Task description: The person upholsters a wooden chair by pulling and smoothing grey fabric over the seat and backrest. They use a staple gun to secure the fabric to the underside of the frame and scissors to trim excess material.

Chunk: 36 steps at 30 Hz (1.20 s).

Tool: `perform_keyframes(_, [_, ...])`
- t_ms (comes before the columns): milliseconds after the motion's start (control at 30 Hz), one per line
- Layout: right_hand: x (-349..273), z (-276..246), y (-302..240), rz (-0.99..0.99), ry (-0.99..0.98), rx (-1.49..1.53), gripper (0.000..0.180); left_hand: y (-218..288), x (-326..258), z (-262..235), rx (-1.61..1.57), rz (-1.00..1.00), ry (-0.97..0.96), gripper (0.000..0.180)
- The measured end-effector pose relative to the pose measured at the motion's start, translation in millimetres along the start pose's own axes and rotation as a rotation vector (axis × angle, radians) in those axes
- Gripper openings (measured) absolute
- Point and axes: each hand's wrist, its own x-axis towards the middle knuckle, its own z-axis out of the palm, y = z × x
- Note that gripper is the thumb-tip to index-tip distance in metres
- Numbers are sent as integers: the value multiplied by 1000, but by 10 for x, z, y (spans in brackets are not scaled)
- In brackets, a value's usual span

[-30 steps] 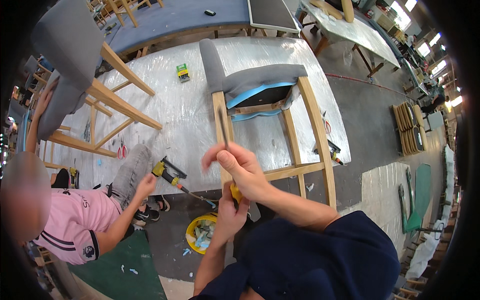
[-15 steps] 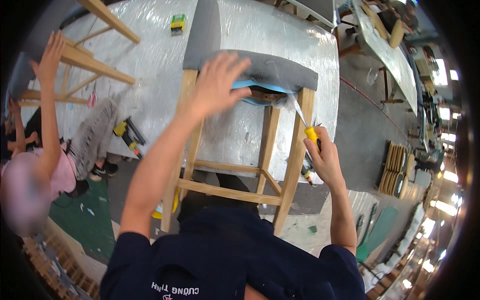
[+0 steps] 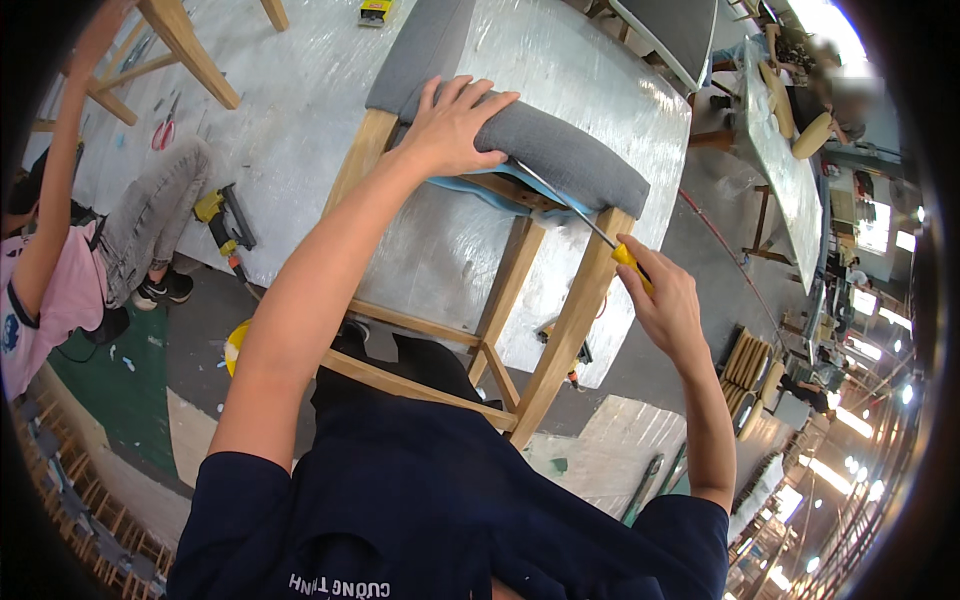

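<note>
The left hand lies spread flat on the grey seat of the chair lying on the wrapped table. The right hand grips a yellow screwdriver, tip under the cushion edge. If the blade slips off, it could jab toward the pressing hand or tear the blue lining.

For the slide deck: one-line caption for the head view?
Left hand presses grey seat cushion on wooden chair frame; right hand works yellow-handled screwdriver beneath it.
</note>
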Motion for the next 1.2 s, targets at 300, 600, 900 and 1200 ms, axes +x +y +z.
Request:
perform_keyframes(300, [-35, -131, -484, 106, -18, -83, 37, -32, -16, 9, -10, 16, 47, 89])
perform_keyframes(600, [411, -558, -461, -68, -132, -501, 35, -6, -38, 14, -25, 18, 29, 90])
perform_keyframes(900, [1033, -1135, -430, -207, -194, -508, 36, 19, -46, -89, -60, 3, 63, 87])
perform_keyframes(1200, [994, -888, -496, -338, 43, -942, 34, 1, -55, -66, -80, 33, 55, 87])
